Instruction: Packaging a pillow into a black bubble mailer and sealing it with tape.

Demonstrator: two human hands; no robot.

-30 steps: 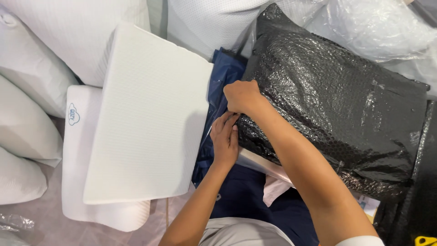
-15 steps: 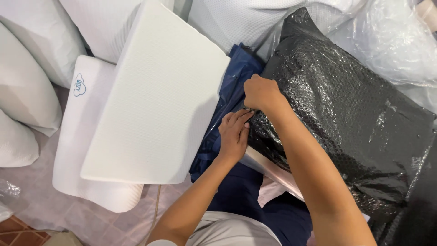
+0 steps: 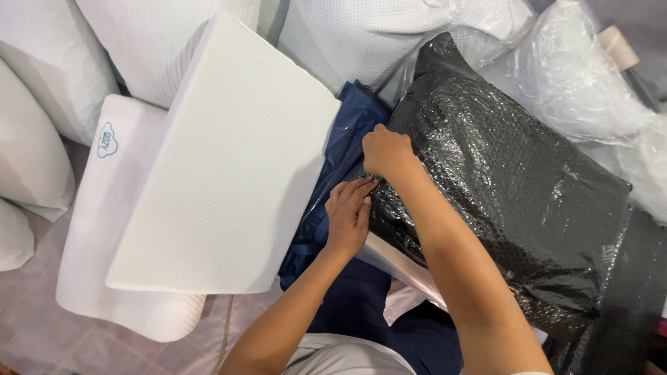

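I keep both hands at the black bag (image 3: pixel 500 187) edge: right hand (image 3: pixel 386 151) stays pinched on it; left hand (image 3: pixel 347 215) grip unclear.

Bright, even indoor light, sharp throughout.
Soft light falls from above; shadows stay faint beneath the foam slab (image 3: pixel 229 167). Small glints speckle the black bubble wrap (image 3: pixel 514 187), and the clear bags (image 3: pixel 590 76) shine white. Little blur, slight stretching at the corners.

I see a pillow packing workroom: white foam pillows (image 3: pixel 229 167) stacked around, bagged pillows (image 3: pixel 577 76), black bubble-wrap parcel (image 3: pixel 514 187).
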